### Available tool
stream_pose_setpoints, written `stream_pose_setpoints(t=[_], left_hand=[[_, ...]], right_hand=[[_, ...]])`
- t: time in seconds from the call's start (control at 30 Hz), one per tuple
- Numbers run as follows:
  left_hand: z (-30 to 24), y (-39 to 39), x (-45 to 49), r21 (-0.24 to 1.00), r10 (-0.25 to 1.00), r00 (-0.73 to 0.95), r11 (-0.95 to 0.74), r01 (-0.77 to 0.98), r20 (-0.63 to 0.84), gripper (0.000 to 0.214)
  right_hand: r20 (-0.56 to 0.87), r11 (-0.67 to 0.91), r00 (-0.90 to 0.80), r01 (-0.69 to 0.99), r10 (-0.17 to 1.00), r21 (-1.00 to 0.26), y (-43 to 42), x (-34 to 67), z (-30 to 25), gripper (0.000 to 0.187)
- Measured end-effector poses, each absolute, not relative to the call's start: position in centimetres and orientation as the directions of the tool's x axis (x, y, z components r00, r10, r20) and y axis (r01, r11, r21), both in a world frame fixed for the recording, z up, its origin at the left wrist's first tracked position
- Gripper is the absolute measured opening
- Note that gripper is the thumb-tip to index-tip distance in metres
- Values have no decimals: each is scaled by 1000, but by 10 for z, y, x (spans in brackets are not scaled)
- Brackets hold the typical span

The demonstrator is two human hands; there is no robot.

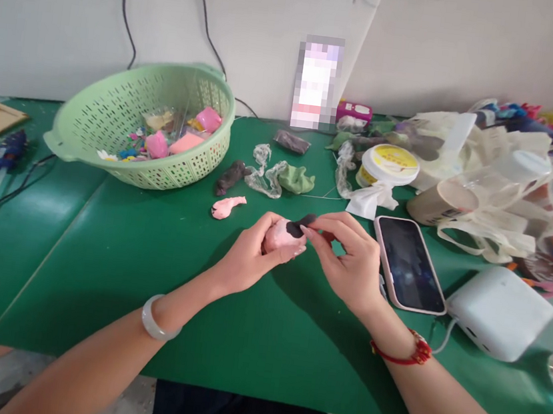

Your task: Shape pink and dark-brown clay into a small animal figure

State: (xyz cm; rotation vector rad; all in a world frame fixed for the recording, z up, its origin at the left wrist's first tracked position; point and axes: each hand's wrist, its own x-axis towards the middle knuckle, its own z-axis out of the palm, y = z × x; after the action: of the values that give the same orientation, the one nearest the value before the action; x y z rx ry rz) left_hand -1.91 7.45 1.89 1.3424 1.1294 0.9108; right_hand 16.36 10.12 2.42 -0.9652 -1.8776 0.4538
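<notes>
At eleven o'clock from your hands, the green basket [142,68] holds pink clay blocks [187,143] among small colored bits, and a yellow-lidded tub [390,166] sits at one o'clock. At center, your left hand [251,251] curls partly closed around a pink clay ball [277,236], while your right hand [345,262] pinches dark clay [297,226] against its top.

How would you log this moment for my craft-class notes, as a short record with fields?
Left hand: holds pink modelling clay ball
Right hand: pinches dark clay piece against the ball
Left wrist: pale bangle
Right wrist: red beaded bracelet
Nearest items: smartphone, pink clay scrap
Surface: green work mat
Behind: pale green plastic basket
</notes>
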Motion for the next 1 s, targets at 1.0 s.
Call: stream_pose_setpoints(t=[1.0], left_hand=[[28, 86, -34, 981, 991, 131, -16, 195, -10, 43]], right_hand=[[-158, -142, -453, 69, 877, -987, 107, 165, 35, 47]])
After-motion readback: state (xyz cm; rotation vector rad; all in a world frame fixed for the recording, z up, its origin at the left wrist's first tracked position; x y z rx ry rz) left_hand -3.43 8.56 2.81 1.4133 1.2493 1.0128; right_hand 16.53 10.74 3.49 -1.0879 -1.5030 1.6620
